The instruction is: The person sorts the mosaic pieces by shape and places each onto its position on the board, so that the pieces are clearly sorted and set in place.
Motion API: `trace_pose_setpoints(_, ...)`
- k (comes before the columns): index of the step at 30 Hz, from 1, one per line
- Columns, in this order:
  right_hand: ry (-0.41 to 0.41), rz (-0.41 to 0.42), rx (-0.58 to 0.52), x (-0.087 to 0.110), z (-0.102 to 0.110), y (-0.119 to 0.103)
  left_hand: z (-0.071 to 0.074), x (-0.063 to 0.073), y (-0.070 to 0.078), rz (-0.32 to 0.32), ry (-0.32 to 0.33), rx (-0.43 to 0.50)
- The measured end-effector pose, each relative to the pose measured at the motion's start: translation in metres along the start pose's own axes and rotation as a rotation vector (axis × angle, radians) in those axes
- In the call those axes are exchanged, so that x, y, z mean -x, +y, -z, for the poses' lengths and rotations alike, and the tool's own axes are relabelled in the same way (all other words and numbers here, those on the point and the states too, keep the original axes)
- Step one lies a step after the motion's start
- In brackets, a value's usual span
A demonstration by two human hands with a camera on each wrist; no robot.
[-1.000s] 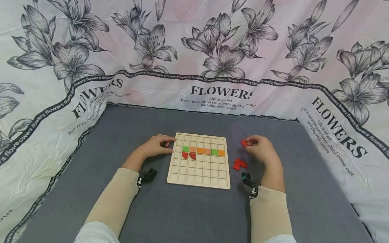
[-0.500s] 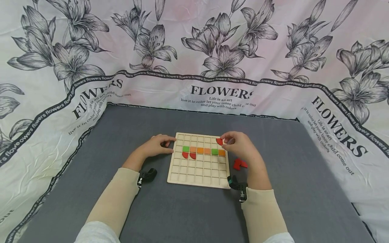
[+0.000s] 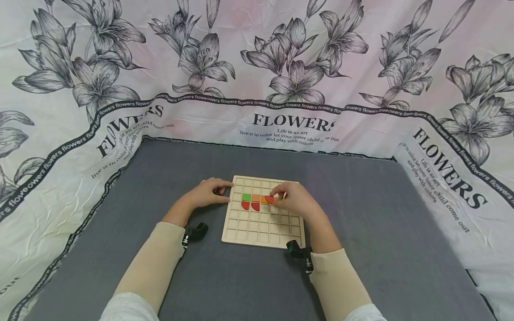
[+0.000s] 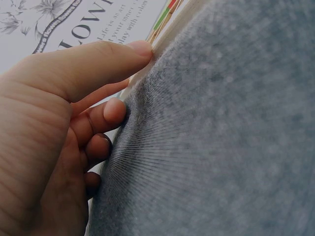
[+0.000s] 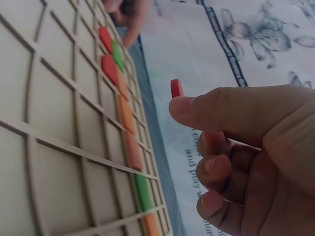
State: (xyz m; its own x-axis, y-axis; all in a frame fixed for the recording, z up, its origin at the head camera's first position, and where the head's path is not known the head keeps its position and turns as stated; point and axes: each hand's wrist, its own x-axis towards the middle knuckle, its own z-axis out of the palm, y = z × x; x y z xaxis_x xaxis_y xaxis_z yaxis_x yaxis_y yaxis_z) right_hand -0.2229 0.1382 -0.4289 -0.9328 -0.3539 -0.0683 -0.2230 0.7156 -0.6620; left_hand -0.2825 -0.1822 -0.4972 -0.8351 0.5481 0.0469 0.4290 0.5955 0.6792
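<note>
A pale wooden grid board (image 3: 252,225) lies on the table. The thumb and index finger of my left hand (image 3: 205,194) touch its left edge, while the other fingers curl inward in the left wrist view. Over the board, my right hand (image 3: 298,200) pinches a red quarter-circle tile (image 5: 176,88) between thumb and fingers. A row of square tiles crosses the grid, including a green tile (image 3: 246,197) and a light orange tile (image 3: 255,198). Below these two sit two red quarter-circle tiles (image 3: 245,205). In the head view my right hand covers the row's right end.
The grey tabletop (image 3: 249,281) surrounds the board. A white flower-print cloth (image 3: 289,129) stands up along the back and sides. The loose red tiles seen earlier at the board's right are hidden behind my right hand and forearm.
My right hand has carried the red quarter-circle tile leftward from beside the board to above the row of squares. The left hand stays at the board's left edge.
</note>
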Motion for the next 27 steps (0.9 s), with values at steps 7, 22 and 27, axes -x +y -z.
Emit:
trace_pose_setpoints(7, -0.062, -0.017, 0.023, -0.004, -0.013, 0.001, 0.000, 0.000, 0.001, 0.003, -0.004, 0.001)
trace_pose_setpoints(22, -0.022, -0.070, 0.271, -0.007, -0.028, -0.008, 0.001, 0.001, 0.003, 0.010, -0.004, 0.012)
trace_pose_setpoints(27, 0.008, -0.094, 0.315, -0.005, -0.028, -0.011, 0.001, 0.001, 0.002, 0.013, -0.005, 0.008)
